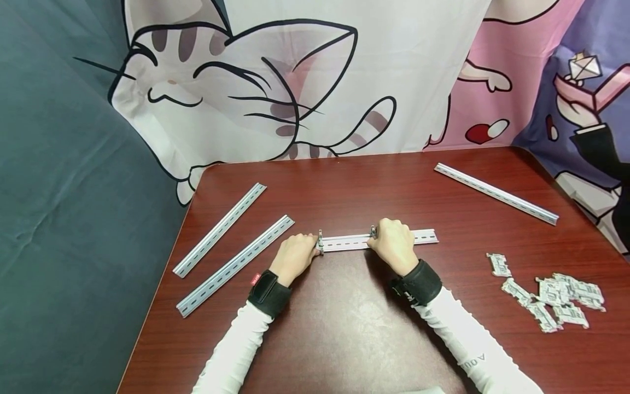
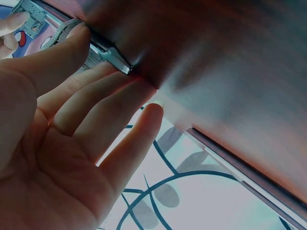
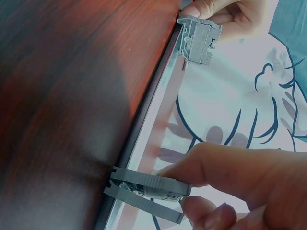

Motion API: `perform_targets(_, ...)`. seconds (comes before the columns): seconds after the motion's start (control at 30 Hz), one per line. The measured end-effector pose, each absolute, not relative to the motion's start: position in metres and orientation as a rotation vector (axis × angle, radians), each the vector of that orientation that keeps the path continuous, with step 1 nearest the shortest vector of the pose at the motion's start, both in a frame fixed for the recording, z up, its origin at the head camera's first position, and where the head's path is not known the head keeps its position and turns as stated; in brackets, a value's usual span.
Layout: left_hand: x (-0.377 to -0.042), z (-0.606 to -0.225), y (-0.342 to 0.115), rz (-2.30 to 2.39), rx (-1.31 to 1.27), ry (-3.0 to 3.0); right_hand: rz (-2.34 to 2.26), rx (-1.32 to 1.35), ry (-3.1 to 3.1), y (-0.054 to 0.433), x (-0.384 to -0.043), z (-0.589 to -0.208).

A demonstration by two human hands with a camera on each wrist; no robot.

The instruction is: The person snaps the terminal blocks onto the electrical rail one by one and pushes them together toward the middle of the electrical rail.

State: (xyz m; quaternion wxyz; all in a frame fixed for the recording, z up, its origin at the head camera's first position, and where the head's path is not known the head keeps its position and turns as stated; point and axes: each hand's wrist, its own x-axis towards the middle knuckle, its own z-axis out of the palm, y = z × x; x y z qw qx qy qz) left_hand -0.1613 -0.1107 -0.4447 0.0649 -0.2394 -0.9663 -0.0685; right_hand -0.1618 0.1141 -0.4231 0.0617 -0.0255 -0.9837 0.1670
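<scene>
A slotted metal DIN rail [image 1: 344, 243] lies crosswise in front of the person. At its left end the left hand [image 1: 295, 256] pinches a grey plastic rail clip [image 3: 199, 40]. The left wrist view shows the thumb on that clip [image 2: 93, 58], with the other fingers stretched out behind it. Farther right, the right hand [image 1: 394, 246] grips a second grey clip [image 3: 151, 179] between thumb and fingers, standing across the rail. A grey piece [image 3: 144, 206] beside it splays away at an angle; whether it is separate I cannot tell. The right hand covers part of the rail.
Two more slotted rails [image 1: 220, 230] [image 1: 236, 266] lie slanted at the left of the brown table [image 1: 334, 339]. Another rail [image 1: 496, 193] lies at the back right. Several pale grey clips [image 1: 552, 293] are gathered at the right. A cartoon-printed curtain [image 1: 418, 65] hangs behind.
</scene>
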Motion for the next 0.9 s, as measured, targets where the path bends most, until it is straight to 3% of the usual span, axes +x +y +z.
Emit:
perform_targets(0.53,-0.16,-0.443,-0.113,-0.198,-0.726,-2.908,0.512,-0.039,-2.97,0.106,-0.161,-0.419)
perform_targets(0.9,-0.16,-0.442,-0.111,-0.161,-0.731,-2.93,0.577,0.251,-2.976,0.059,-0.158,-0.413)
